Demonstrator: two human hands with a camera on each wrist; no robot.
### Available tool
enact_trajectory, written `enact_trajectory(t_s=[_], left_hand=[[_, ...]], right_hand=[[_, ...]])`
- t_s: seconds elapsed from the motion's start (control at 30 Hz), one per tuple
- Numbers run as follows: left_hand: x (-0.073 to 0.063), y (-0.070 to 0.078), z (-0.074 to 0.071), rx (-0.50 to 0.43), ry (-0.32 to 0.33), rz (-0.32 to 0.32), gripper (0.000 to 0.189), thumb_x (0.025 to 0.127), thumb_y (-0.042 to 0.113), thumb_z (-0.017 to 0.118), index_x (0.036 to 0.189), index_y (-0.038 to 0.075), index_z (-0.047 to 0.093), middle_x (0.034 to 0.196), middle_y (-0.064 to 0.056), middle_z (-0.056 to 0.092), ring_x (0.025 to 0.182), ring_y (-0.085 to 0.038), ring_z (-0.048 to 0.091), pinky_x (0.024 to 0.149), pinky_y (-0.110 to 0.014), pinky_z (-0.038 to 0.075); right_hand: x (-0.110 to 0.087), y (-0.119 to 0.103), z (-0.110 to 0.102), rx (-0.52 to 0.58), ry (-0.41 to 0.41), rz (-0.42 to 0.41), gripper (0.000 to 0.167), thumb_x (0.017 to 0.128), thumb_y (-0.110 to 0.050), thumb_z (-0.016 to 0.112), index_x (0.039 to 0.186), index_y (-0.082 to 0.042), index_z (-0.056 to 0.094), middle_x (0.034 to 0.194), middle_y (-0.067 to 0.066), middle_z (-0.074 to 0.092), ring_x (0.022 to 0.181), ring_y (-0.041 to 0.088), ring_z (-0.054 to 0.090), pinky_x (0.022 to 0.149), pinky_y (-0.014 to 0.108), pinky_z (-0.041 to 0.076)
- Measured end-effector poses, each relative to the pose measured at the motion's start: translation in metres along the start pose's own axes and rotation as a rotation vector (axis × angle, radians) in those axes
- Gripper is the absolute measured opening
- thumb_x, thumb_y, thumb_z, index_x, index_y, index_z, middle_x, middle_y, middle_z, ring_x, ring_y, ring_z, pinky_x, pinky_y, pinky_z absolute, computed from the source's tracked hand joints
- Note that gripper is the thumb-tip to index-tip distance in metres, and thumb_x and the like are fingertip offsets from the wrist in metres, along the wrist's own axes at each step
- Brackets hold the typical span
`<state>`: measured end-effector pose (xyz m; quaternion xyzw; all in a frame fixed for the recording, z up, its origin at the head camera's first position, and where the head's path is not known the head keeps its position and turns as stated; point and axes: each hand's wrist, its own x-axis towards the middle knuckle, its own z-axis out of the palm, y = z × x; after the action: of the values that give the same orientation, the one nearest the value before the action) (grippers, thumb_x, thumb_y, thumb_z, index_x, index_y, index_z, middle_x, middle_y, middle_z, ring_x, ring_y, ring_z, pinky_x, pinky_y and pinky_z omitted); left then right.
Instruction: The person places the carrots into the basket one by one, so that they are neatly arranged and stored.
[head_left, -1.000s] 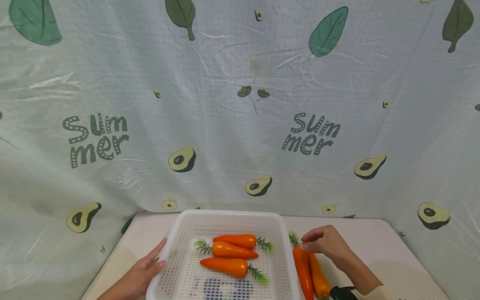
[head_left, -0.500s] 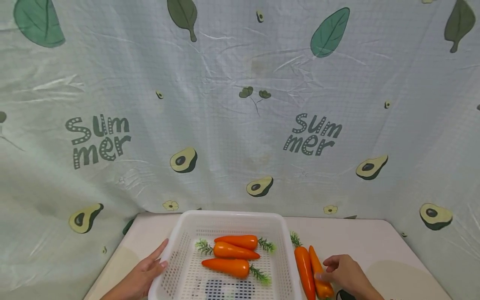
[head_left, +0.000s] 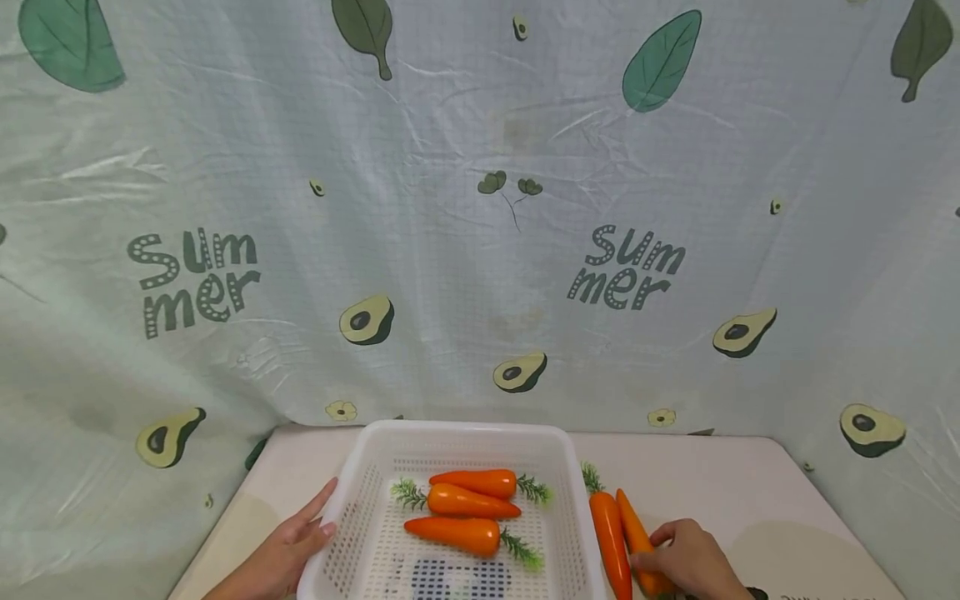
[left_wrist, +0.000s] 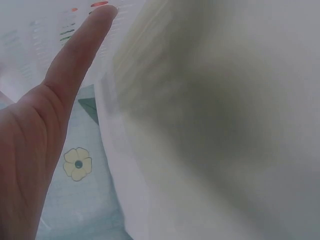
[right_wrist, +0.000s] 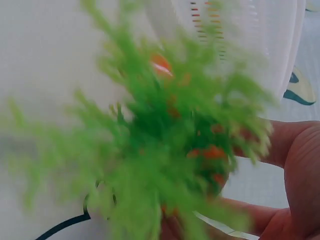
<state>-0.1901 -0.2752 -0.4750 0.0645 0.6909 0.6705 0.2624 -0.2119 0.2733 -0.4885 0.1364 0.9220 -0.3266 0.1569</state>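
My left hand (head_left: pixel 283 543) rests against the left wall of a white perforated basket (head_left: pixel 465 427), its fingers straight. One straight finger (left_wrist: pixel 75 57) lies along the basket side in the left wrist view. Three orange carrots with green tops lie inside: a far one (head_left: pixel 483 481), a middle one (head_left: pixel 468 502) and a near one (head_left: pixel 453 532). To the right of the basket, my right hand (head_left: pixel 693 557) grips a carrot (head_left: pixel 633 525) near its thick end, the tip pointing away. Its leafy green top (right_wrist: pixel 160 135) covers much of the right wrist view. Another carrot (head_left: pixel 610 537) lies between it and the basket.
A pale table (head_left: pixel 712 467) extends on both sides of the basket. Behind it hangs a light curtain (head_left: pixel 450 250) printed with leaves, avocados and lettering.
My right hand has moved down and toward me, from over the left carrot's top to the right carrot, and now grips it. My left hand stays at the basket.
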Motion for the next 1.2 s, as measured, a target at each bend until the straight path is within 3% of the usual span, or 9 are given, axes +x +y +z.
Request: enact_trajectory(t_s=[0.3,0.57,1.2], left_hand=[[-0.001,0.002,0.002,0.015,0.030,-0.013,0.082,0.113,0.034,0.044,0.163,0.014,-0.018,0.166,-0.040,0.006,0.125,-0.027,0.061,0.098,-0.061,0.057],[-0.001,0.001,0.001,-0.004,0.026,-0.022,0.084,0.113,0.034,0.045,0.163,0.013,-0.019,0.166,-0.040,0.009,0.125,-0.028,0.061,0.099,-0.062,0.056],[0.000,-0.001,0.000,-0.012,0.028,-0.009,0.084,0.112,0.034,0.047,0.163,0.013,-0.018,0.165,-0.040,0.013,0.122,-0.026,0.061,0.098,-0.062,0.057]], right_hand=[[0.003,0.000,-0.002,0.022,0.015,0.060,0.047,0.079,-0.026,0.087,0.104,0.009,0.068,0.093,0.014,0.069,0.079,0.024,0.060,0.068,0.032,0.055],[0.004,0.001,-0.006,0.024,0.030,0.041,0.046,0.077,-0.024,0.087,0.105,0.009,0.071,0.093,0.010,0.071,0.076,0.021,0.060,0.066,0.031,0.057],[-0.002,-0.012,-0.017,0.122,0.043,0.025,0.042,0.078,-0.012,0.082,0.110,0.012,0.071,0.094,0.017,0.069,0.075,0.021,0.062,0.069,0.034,0.063]])
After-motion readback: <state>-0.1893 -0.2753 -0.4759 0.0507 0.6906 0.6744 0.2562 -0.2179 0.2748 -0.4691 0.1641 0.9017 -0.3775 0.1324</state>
